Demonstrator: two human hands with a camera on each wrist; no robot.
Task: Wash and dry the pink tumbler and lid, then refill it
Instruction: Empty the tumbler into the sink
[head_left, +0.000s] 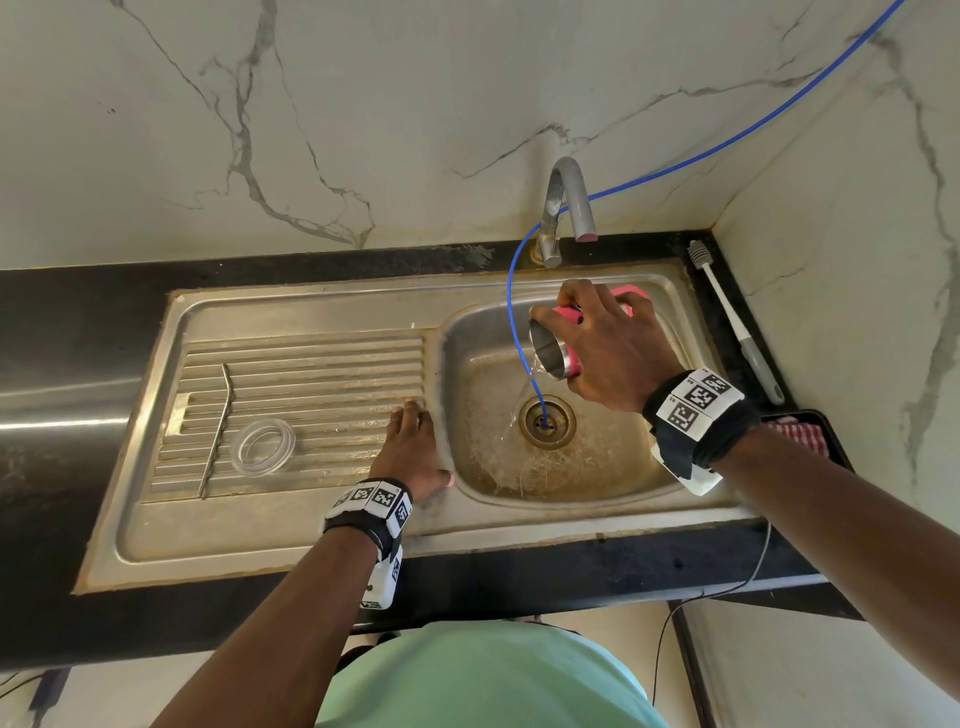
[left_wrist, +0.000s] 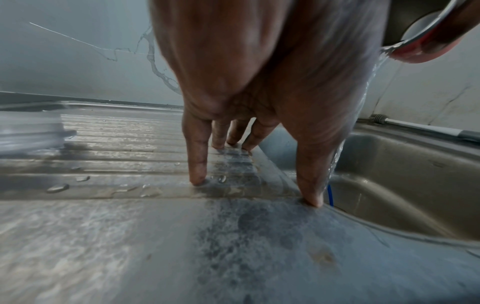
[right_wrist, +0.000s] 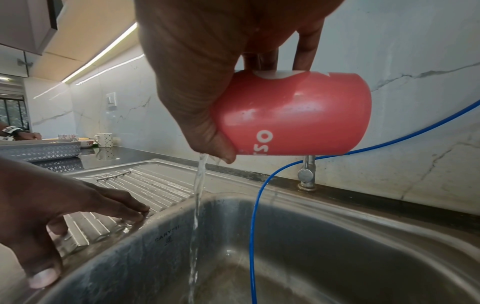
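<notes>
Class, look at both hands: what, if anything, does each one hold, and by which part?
The right hand grips the pink tumbler round its side wall, tipped over the sink. The left hand holds nothing.

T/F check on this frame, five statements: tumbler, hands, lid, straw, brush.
1. The right hand holds the pink tumbler tipped, pouring water into the sink basin. True.
2. The left hand grips the clear lid. False: it rests open on the drainboard; the lid lies apart from it.
3. The metal straw is inside the tumbler. False: it lies on the drainboard.
4. The bottle brush lies on the counter right of the sink. True.
5. The tap is running. False: no water leaves its spout.
</notes>
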